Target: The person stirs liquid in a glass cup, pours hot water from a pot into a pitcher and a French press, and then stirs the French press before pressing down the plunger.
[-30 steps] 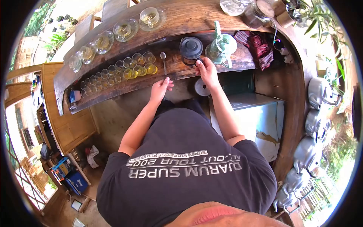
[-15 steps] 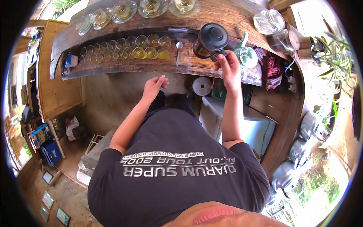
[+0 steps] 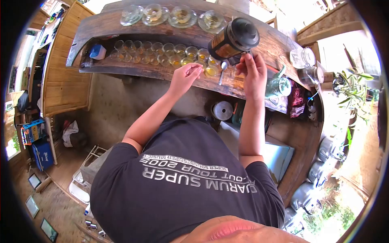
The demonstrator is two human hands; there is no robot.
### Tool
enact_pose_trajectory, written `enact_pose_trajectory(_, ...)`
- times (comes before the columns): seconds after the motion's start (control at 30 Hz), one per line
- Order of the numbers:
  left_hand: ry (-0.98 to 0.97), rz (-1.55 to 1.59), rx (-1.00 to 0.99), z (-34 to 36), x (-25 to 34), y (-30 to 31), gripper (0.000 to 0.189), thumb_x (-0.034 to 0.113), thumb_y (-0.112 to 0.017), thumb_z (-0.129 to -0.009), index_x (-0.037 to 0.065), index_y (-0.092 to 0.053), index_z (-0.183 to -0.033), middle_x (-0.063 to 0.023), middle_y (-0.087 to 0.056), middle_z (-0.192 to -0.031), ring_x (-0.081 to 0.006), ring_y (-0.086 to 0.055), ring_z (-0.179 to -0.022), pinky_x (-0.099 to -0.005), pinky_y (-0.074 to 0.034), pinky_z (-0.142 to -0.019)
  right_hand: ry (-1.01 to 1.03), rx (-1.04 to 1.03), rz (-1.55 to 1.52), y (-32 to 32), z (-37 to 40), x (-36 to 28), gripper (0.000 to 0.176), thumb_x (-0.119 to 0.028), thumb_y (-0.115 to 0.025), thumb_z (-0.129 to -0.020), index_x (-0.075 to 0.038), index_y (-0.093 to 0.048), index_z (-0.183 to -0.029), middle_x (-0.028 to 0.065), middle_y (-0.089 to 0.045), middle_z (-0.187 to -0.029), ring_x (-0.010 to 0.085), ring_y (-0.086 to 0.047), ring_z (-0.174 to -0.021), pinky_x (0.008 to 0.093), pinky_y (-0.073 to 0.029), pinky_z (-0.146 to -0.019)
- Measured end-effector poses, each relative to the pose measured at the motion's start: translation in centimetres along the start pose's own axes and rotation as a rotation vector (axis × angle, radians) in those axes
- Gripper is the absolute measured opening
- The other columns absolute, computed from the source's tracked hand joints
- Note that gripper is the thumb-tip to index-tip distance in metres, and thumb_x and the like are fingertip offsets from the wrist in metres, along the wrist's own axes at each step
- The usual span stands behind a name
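Observation:
My right hand (image 3: 253, 75) grips the handle of a French press (image 3: 227, 42) with a black lid and dark contents. The press is raised above the wooden counter and tilts slightly. My left hand (image 3: 186, 77) is in front of the counter edge, its fingers curled together with nothing visible in them. Just beyond it, two rows of small glasses (image 3: 163, 60) stand on the lower shelf, several holding yellow or amber liquid. A metal spoon (image 3: 222, 73) lies to the right of the glasses, below the press.
Glass cups on saucers (image 3: 182, 17) line the upper counter (image 3: 111, 26). A blue-and-white box (image 3: 97, 52) is at the shelf's left end. To the right are a greenish glass pitcher (image 3: 278, 86), a glass jar (image 3: 302, 58) and a dark red cloth (image 3: 298, 101).
The French press has been lifted off the counter and moved left toward the glasses in my right hand. My left hand has come up closer to the glasses. The view has shifted.

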State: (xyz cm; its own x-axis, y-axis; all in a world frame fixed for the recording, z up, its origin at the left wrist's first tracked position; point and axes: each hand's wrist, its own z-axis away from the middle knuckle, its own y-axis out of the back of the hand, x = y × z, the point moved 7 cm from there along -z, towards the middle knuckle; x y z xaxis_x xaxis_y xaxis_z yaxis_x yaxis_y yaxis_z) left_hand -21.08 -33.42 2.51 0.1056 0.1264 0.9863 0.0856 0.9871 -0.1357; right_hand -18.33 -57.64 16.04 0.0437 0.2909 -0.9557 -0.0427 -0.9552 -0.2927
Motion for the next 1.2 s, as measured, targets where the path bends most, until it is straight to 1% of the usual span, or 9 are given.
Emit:
enact_pose_trajectory(0.03, -0.035, 0.029, 0.038, -0.1, 0.6, 2.0, 0.029, 0.02, -0.069, -0.11, -0.002, -0.074, -0.127, -0.0039, -0.079, -0.104, -0.0083, -0.07, -0.089, -0.0255, -0.058, -0.081, -0.009, -0.006, 0.02, -1.7, 0.6, 1.1, 0.021, -0.021, -0.065, -0.113, -0.003, -0.063, -0.104, 0.0048, -0.068, -0.093, 0.0121, -0.067, -0.071, 0.0289, -0.054, -0.063)
enact_pose_trajectory(0.17, 0.04, -0.015, 0.041, 0.7, 1.6, 9.3, 0.03, 0.021, -0.068, -0.11, -0.003, -0.073, -0.128, -0.003, -0.078, -0.102, -0.0074, -0.069, -0.087, -0.0254, -0.057, -0.08, -0.09, -0.011, 0.019, -8.1, 2.6, 6.9, 0.021, -0.021, -0.065, -0.113, -0.003, -0.063, -0.103, 0.0039, -0.066, -0.09, 0.0123, -0.066, -0.071, 0.0286, -0.055, -0.061)
enact_pose_trajectory(0.23, 0.088, -0.18, -0.026, 1.3, 0.9, 12.6, 0.031, 0.018, -0.065, -0.112, -0.003, -0.069, -0.134, -0.0043, -0.077, -0.113, -0.0096, -0.071, -0.1, -0.0263, -0.057, -0.086, -0.133, 0.004, 0.022, -11.1, 3.6, 9.6, 0.018, -0.02, -0.064, -0.113, -0.004, -0.063, -0.105, 0.0039, -0.067, -0.091, 0.0124, -0.067, -0.072, 0.0287, -0.056, -0.061)
enact_pose_trajectory(0.33, 0.127, 0.002, -0.001, 2.4, -0.2, 17.4, 0.032, 0.018, -0.065, -0.112, -0.004, -0.069, -0.135, -0.0053, -0.078, -0.114, -0.0107, -0.072, -0.102, -0.0275, -0.058, -0.085, -0.181, -0.029, 0.026, -16.0, 4.4, 12.1, 0.017, -0.02, -0.064, -0.113, -0.003, -0.062, -0.109, 0.004, -0.067, -0.095, 0.0115, -0.068, -0.078, 0.0283, -0.058, -0.063)
enact_pose_trajectory(0.47, 0.098, 0.183, 0.076, 3.4, 0.8, 22.3, 0.032, 0.017, -0.067, -0.111, -0.005, -0.07, -0.134, -0.0052, -0.078, -0.113, -0.0081, -0.071, -0.095, -0.0253, -0.057, -0.081, -0.177, -0.075, 0.028, -21.6, 4.0, 12.5, 0.017, -0.019, -0.064, -0.113, -0.002, -0.063, -0.111, 0.0038, -0.068, -0.095, 0.0111, -0.069, -0.078, 0.028, -0.058, -0.063)
enact_pose_trajectory(0.63, 0.009, 0.293, 0.146, 2.8, 4.7, 26.9, 0.036, 0.016, -0.068, -0.111, -0.005, -0.067, -0.14, -0.007, -0.079, -0.118, -0.0099, -0.073, -0.104, -0.0264, -0.058, -0.082, -0.116, -0.134, 0.015, -27.4, 2.4, 10.5, 0.014, -0.014, -0.07, -0.108, -0.001, -0.065, -0.109, 0.0033, -0.068, -0.088, 0.0098, -0.067, -0.072, 0.0258, -0.057, -0.062)
enact_pose_trajectory(0.77, -0.039, 0.271, 0.198, 1.8, 5.3, 29.9, 0.037, 0.015, -0.07, -0.109, -0.005, -0.066, -0.14, -0.006, -0.079, -0.116, -0.0089, -0.073, -0.099, -0.0257, -0.058, -0.08, -0.111, -0.167, 0.059, -30.2, 1.1, 10.7, 0.016, -0.014, -0.073, -0.107, -0.001, -0.065, -0.11, 0.0028, -0.067, -0.087, 0.0088, -0.066, -0.072, 0.0253, -0.055, -0.061)
enact_pose_trajectory(0.93, 0.028, 0.226, 0.246, 0.7, 4.4, 32.1, 0.033, 0.014, -0.07, -0.109, -0.004, -0.07, -0.136, -0.004, -0.08, -0.109, -0.0069, -0.071, -0.089, -0.0246, -0.057, -0.078, -0.184, -0.201, 0.093, -31.5, -1.3, 13.1, 0.017, -0.014, -0.073, -0.107, 0.0, -0.066, -0.112, 0.002, -0.067, -0.083, 0.0076, -0.064, -0.069, 0.0237, -0.052, -0.058)
enact_pose_trajectory(1.2, 0.061, 0.1, 0.28, -3.1, 3.8, 35.5, 0.029, 0.012, -0.071, -0.108, -0.002, -0.072, -0.134, -0.0033, -0.08, -0.108, -0.0062, -0.069, -0.086, -0.0251, -0.057, -0.077, -0.254, -0.279, 0.055, -33.3, -6.4, 16.1, 0.019, -0.017, -0.073, -0.107, -0.001, -0.065, -0.112, 0.0019, -0.066, -0.081, 0.0068, -0.062, -0.065, 0.0234, -0.05, -0.055)
